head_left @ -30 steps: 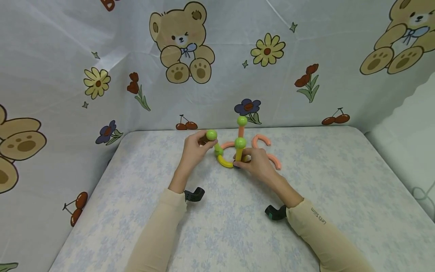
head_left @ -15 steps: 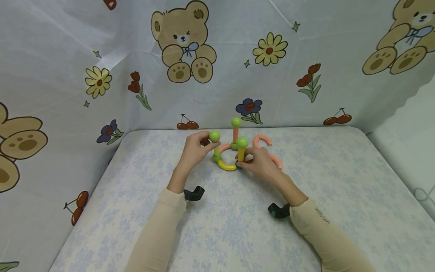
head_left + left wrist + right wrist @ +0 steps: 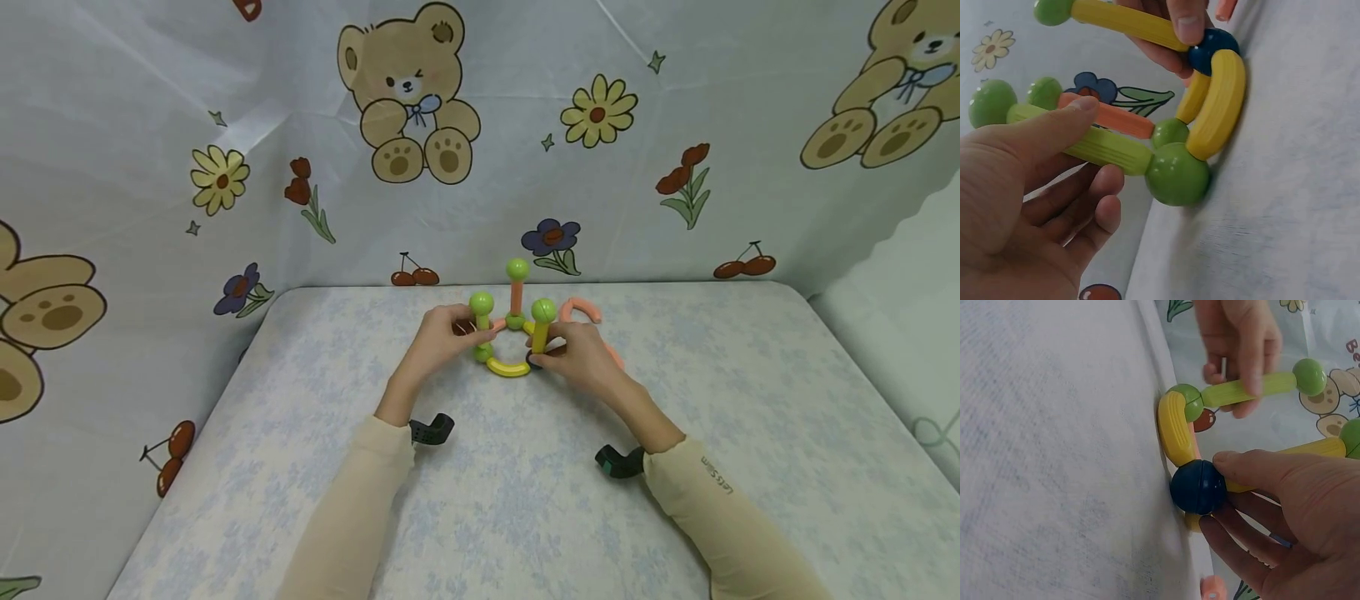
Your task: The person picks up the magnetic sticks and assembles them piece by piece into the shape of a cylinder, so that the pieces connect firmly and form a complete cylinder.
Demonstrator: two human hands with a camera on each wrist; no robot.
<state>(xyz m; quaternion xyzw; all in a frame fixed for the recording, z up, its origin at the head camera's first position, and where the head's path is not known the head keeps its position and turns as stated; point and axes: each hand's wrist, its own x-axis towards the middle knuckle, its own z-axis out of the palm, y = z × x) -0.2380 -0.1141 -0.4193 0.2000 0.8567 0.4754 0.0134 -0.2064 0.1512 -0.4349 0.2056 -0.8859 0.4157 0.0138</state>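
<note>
A magnetic stick-and-ball toy frame stands on the table with three upright posts, each topped by a green ball. Its ring includes curved yellow sticks [image 3: 508, 368] and a salmon one at the back left. My left hand [image 3: 442, 333] pinches the light green stick [image 3: 1116, 150] between thumb and fingers, above a green ball [image 3: 1177, 174] at its foot. With my right hand [image 3: 581, 354] I grip the yellow stick [image 3: 540, 337] low down, thumb tip against the dark blue ball [image 3: 1199, 487] at its base. The salmon post [image 3: 517, 298] at the back is untouched.
Loose curved salmon sticks [image 3: 582, 307] lie to the right of the frame, one partly behind my right hand. A cloth backdrop [image 3: 300, 100] printed with bears and flowers rises at the table's back edge. Black wrist devices [image 3: 619, 462] sit below both hands.
The frame has turned slightly, its back post shifting left and the yellow post right. My left hand has moved right and down, its pinch now lower on the light green stick. The right hand keeps its grip.
</note>
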